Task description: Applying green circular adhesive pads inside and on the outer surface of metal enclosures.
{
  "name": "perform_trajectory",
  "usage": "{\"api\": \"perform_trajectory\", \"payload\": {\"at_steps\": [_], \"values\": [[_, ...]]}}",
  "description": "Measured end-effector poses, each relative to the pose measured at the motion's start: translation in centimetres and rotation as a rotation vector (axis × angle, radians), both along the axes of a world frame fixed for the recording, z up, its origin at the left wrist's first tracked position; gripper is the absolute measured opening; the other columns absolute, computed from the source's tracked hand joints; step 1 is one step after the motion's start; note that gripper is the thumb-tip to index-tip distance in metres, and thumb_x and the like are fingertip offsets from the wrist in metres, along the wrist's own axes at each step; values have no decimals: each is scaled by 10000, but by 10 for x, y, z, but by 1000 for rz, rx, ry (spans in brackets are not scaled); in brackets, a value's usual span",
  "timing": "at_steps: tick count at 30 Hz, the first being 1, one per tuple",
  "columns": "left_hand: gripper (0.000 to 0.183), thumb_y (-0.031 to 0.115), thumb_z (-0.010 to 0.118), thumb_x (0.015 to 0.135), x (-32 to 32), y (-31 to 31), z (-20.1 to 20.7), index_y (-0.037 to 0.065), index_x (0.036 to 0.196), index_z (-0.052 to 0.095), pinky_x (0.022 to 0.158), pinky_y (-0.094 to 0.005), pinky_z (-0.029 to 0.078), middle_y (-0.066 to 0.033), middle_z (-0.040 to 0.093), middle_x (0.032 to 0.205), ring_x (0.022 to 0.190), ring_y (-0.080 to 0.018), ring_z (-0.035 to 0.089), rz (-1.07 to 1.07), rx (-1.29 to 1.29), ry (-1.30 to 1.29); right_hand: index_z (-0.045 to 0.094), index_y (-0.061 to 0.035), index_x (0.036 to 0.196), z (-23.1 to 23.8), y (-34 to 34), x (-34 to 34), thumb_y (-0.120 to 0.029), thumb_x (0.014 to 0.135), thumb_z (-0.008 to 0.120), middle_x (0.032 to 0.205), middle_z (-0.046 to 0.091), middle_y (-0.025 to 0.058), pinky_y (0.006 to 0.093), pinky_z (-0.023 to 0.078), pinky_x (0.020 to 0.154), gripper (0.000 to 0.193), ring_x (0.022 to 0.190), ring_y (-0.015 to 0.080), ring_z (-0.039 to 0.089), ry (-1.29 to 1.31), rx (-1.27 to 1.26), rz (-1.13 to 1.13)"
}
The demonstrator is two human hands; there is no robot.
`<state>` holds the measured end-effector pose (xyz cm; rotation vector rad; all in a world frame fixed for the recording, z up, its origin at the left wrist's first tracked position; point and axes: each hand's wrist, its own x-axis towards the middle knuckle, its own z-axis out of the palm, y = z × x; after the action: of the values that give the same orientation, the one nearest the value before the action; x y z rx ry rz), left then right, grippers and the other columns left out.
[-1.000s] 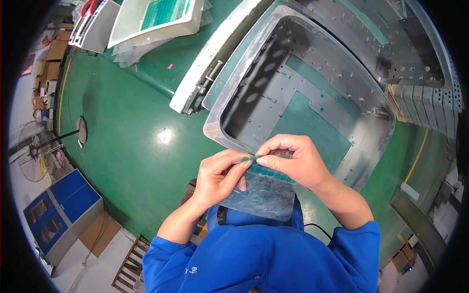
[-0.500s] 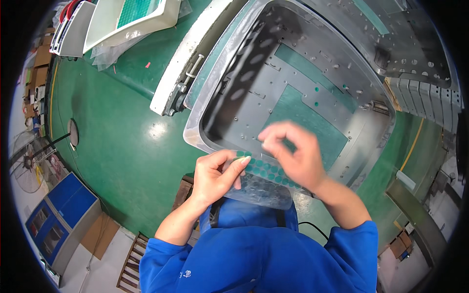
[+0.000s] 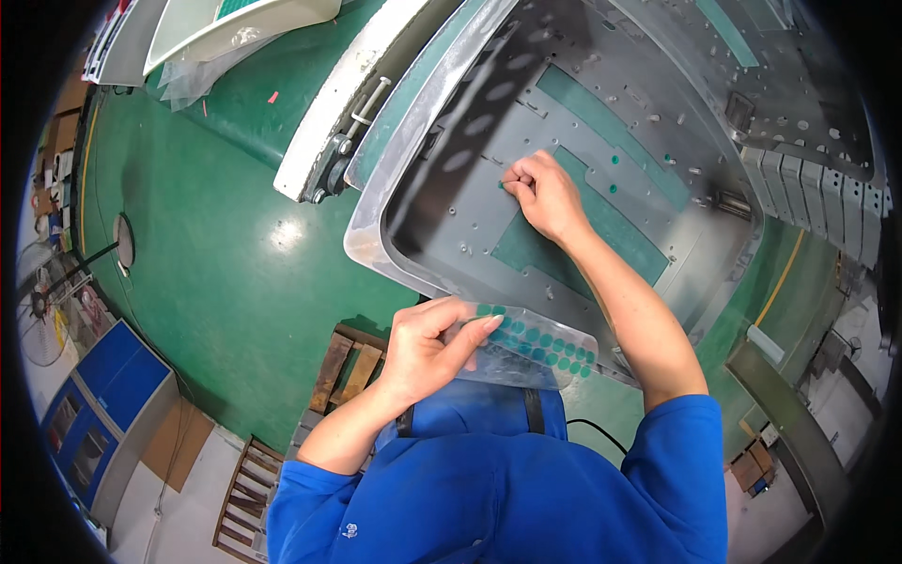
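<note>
My left hand point(image 3: 437, 343) pinches a clear plastic sheet point(image 3: 512, 368) by its left end, thumb on top. Rows of round green stickers point(image 3: 533, 335) cover the sheet. Inside a large grey metal housing point(image 3: 442, 226), my right hand point(image 3: 545, 195) is closed in a pinch near the floor panel, left of a big green masked area point(image 3: 620, 226). A bit of green, seemingly one round sticker point(image 3: 502, 185), shows at its fingertips. Two green dots point(image 3: 614, 160) sit on the panel farther right, among small studs and holes.
A white-edged panel with a hinge point(image 3: 335, 169) stands along the housing's left side. Behind it is a cream tub point(image 3: 197, 42). A wooden pallet point(image 3: 348, 371) lies to my left, near a fan point(image 3: 122, 242) and a blue cabinet point(image 3: 122, 376). Metal parts point(image 3: 799, 188) stand at right.
My right hand has moved from above the sticker sheet forward, down into the housing. My left hand and the sheet have shifted slightly right, and more of the stickers show.
</note>
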<state>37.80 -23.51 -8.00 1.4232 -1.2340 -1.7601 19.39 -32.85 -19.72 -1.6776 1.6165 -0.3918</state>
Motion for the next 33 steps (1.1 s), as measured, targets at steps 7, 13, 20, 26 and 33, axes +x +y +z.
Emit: {"api": "perform_trajectory", "payload": {"at_steps": [7,13,20,26,33], "values": [[68,8,598,783,2,-1,0,-42,737,600,393,-178,374,-57,564,619,467,-87,541,-8,16,14,583,-69,742,5,-2,4,-51,721,597,741,497,44,294,412,611,30,649,174,513,56,7,-5],[66,5,597,783,3,-3,0,-45,741,600,394,-179,386,-65,571,624,467,-91,544,-15,16,18,580,-88,746,9,0,7,-58,721,591,749,505,40,302,419,615,41,672,184,527,107,-22,2],[67,16,600,785,2,-3,1,-41,748,601,395,-180,391,-66,577,623,467,-90,543,2,37,27,574,-89,744,10,0,9,-83,725,592,758,511,43,315,421,620,27,691,193,532,149,-55,8],[71,23,605,785,1,-2,1,-38,749,601,396,-178,389,-62,580,620,465,-88,542,21,46,12,561,-83,734,9,3,10,-84,722,601,757,512,44,318,419,611,41,689,197,533,146,-104,-2],[110,60,643,761,-2,-1,1,-25,717,588,397,-193,371,-41,542,548,427,-77,543,57,36,-12,566,-88,803,6,6,8,-99,700,649,666,485,26,296,410,573,133,615,160,501,41,-117,-58]]}}
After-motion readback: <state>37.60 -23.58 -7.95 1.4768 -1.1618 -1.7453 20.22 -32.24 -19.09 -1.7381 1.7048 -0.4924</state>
